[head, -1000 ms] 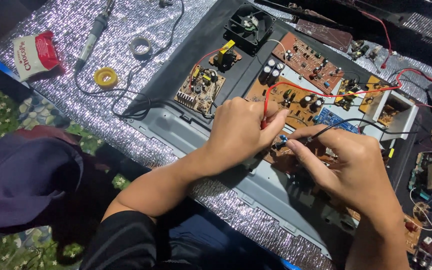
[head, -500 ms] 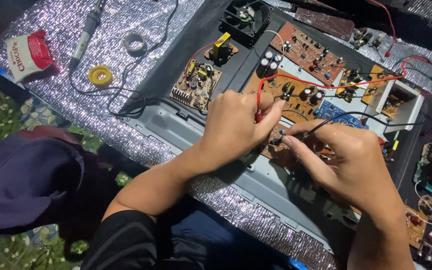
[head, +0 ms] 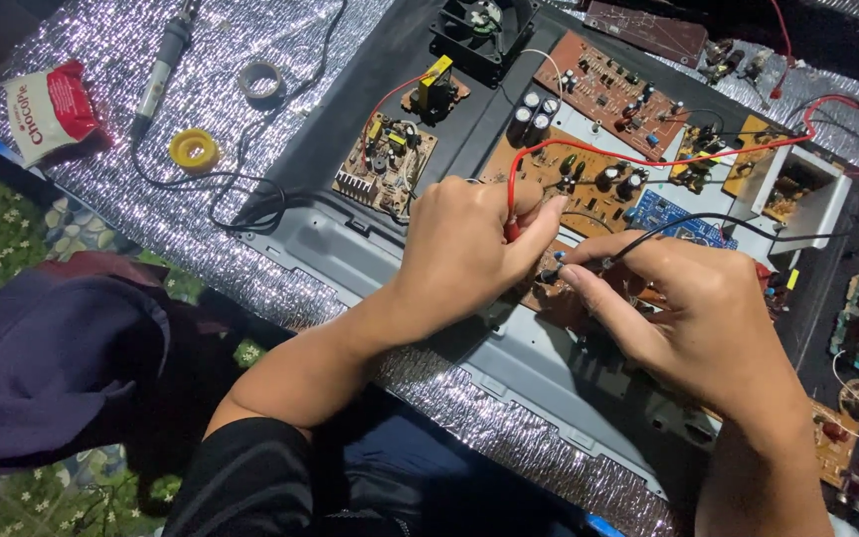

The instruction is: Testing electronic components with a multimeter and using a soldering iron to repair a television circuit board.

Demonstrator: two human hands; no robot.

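Two hands meet near the middle of the frame, over a brown circuit board [head: 589,189] that lies in a grey metal chassis [head: 350,249]. The left hand [head: 464,249] has its fingers closed around a red probe [head: 512,229], whose red wire [head: 648,159] runs up and to the right across the board. The right hand [head: 693,318] pinches a black probe [head: 559,273] between thumb and forefinger; its black wire [head: 708,224] goes to the right. Both probe tips point down at the board, close to each other, but I cannot tell if they touch it. In the upper left, on the silver sheet [head: 101,60], lie a soldering iron [head: 161,70], a yellow tape roll [head: 194,149] and a red and white packet [head: 47,109]. A black fan [head: 484,25] sits at the top centre.
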